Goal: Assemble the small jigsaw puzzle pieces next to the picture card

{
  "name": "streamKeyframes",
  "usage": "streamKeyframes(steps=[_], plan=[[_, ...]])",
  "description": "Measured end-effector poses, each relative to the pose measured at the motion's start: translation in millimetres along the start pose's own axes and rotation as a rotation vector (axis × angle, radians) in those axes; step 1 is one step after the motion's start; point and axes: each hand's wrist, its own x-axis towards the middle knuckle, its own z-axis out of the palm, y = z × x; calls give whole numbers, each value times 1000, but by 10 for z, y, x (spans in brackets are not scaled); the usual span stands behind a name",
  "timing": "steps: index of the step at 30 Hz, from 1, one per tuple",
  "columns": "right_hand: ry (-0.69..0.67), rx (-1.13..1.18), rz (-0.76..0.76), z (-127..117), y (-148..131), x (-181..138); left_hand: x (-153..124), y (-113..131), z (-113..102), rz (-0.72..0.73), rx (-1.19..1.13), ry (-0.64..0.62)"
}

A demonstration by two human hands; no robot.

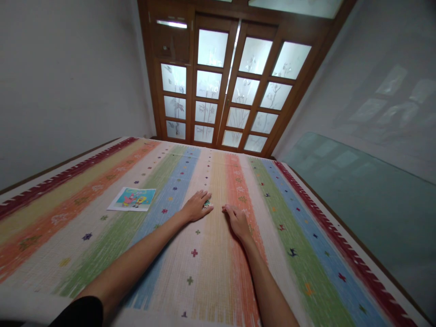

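Observation:
Both my arms reach forward over a striped, many-coloured cloth that covers a wide flat surface. My left hand lies palm down with its fingers stretched out, and a small dark-green piece peeks out from under its fingertips. My right hand rests flat on the cloth a short way to the right, fingers pointing left toward the other hand, with nothing visible in it. A cartoon picture card lies on the cloth to the left of my left hand, apart from both hands.
A wooden door with frosted glass panes stands beyond the far edge of the cloth. Plain walls rise on both sides. A large glass sheet leans along the right wall beside the covered surface.

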Motion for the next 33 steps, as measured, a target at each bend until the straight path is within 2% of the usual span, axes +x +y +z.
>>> streamKeyframes(steps=[6,12,20,26,33], plan=[[7,-8,-11,4,14,6,-56,26,-83,145,-8,0],[24,6,-24,13,8,6,-60,-72,-151,263,-25,-26],[30,19,-27,12,7,4,-38,-205,-181,278,-47,-24],[33,25,-19,8,-8,0,-44,-261,-172,341,-46,-79],[27,24,-9,7,-11,9,48,-506,-162,301,-39,-69]])
